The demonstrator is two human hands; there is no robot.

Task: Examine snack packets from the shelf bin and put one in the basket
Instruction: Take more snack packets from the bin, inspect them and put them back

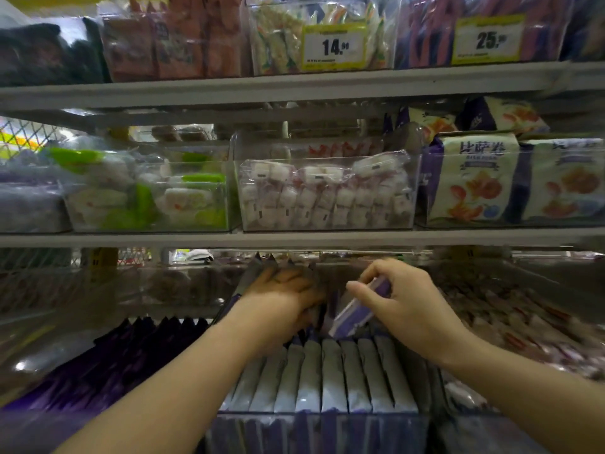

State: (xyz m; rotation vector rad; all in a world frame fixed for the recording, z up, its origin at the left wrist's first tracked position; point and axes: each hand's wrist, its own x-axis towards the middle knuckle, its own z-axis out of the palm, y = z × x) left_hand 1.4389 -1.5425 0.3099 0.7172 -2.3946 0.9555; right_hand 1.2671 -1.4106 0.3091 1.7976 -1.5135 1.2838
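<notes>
Setting: shop shelves [294, 239] fill the frame, stocked with snacks in clear bins.
Bottom centre, nearest: the shelf bin [320, 424] has a clear front wall and holds a row of packets [327, 375], white and purple, standing on edge.
Bottom left: dark purple packets [137, 352] stand in a neighbouring row.
Right hand [402, 299]: right of centre, over the far end of the row. Thumb and fingers pinch a purple snack packet [357, 309], which is tilted with its lower end just over the row.
Left hand [281, 296]: just left of it, deeper in the bin. The fingers are bent down among the rear packets; whether they grip one cannot be told.
Middle shelf: a bin of white wrapped sweets [327, 194] sits at centre, green packets [147, 198] to the left and cream bags [474, 178] to the right.
Top shelf: yellow price tags [334, 47] hang on the bins.
</notes>
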